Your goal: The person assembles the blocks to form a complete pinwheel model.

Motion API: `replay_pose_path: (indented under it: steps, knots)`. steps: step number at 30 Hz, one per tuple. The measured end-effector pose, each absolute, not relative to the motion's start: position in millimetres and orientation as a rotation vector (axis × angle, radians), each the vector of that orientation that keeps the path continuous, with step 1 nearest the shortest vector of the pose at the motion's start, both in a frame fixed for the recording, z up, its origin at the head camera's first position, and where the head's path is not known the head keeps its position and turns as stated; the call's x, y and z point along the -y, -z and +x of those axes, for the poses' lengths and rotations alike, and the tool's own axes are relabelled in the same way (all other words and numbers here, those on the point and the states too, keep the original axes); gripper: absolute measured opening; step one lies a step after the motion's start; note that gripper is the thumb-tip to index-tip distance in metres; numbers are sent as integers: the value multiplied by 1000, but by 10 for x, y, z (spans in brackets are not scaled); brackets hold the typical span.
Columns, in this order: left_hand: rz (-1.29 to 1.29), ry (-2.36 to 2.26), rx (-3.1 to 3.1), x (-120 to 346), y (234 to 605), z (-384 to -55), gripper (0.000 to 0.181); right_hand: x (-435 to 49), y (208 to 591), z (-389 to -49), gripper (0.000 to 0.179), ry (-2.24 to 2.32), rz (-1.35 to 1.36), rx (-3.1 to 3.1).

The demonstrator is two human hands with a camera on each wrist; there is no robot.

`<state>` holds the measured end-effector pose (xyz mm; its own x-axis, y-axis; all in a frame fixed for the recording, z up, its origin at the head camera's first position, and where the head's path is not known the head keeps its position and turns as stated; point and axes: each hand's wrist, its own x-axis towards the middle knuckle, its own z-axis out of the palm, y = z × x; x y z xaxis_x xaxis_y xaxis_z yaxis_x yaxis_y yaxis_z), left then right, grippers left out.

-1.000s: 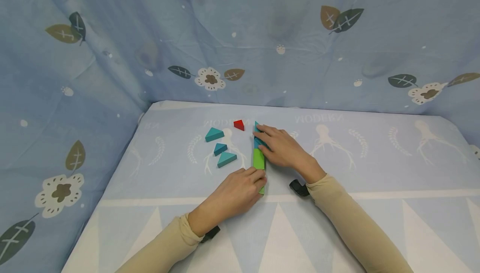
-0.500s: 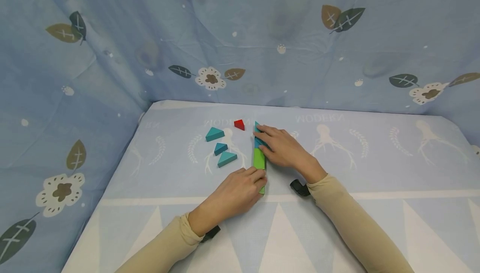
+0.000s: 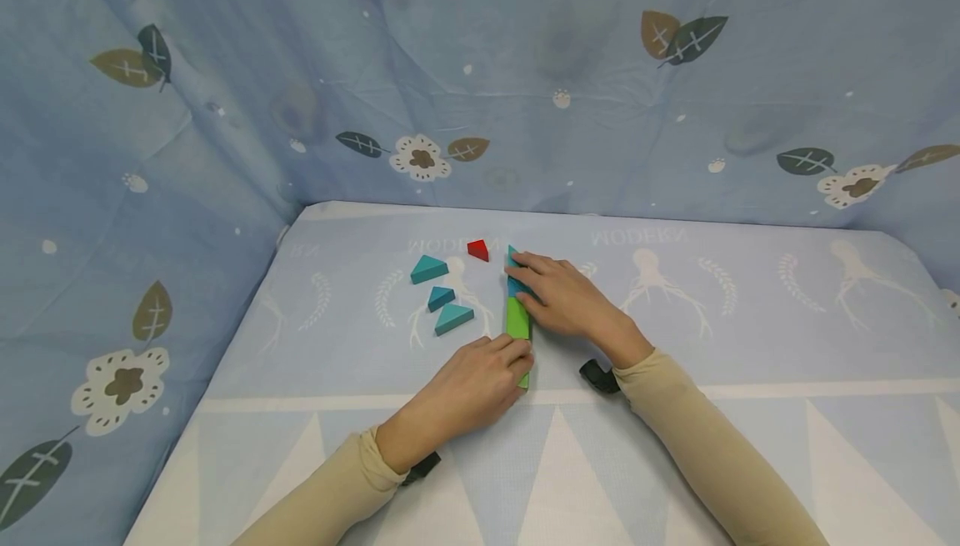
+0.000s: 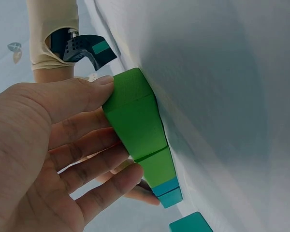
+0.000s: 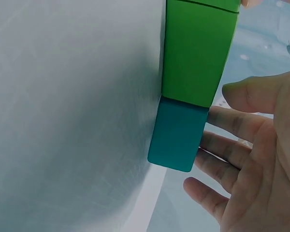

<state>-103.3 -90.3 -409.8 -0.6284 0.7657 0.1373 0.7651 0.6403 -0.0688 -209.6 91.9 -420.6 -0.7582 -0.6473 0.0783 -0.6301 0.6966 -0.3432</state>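
A row of blocks runs away from me on the table. Nearest is a green block (image 4: pixel 135 123), which my left hand (image 3: pixel 468 383) grips, thumb at its near end and fingers over the top. A second green block (image 3: pixel 517 317) adjoins it. Beyond lie a blue block (image 3: pixel 515 286) and a teal block with a pointed tip (image 3: pixel 512 256), partly under my right hand (image 3: pixel 566 296). The right fingers rest on these far blocks. In the right wrist view its thumb stands apart from the teal-blue block (image 5: pixel 179 135), and the fingers are only slightly bent.
Left of the row lie two teal triangular blocks (image 3: pixel 429 268) (image 3: pixel 454 318), a small blue block (image 3: pixel 441 298) between them, and a red block (image 3: pixel 477 250) farther back. A patterned cloth covers the table (image 3: pixel 315 463). Blue curtains (image 3: pixel 525 146) stand behind and at the left.
The teal tip at the row's far end has slid very slightly toward me, along with my right fingertips. My left hand and the loose blocks stay put.
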Motion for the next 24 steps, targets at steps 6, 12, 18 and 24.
replay_pose_path:
  steps: [6,12,18,24]
  knots:
    - [-1272,-5,2700,906,4098,-1034,25,-917,4198,-2088,46,544,-1073,-2840]
    - [-1272,-3,2696,909,4101,-1034,25,-912,4198,-2083,45,553,-1089,-2841]
    - [-1269,-3,2696,908,4103,-1034,24,-914,4200,-2085,44,541,-1092,-2839]
    - [-1269,-9,2700,902,4107,-1038,25,-913,4197,-2083,44,541,-1085,-2836]
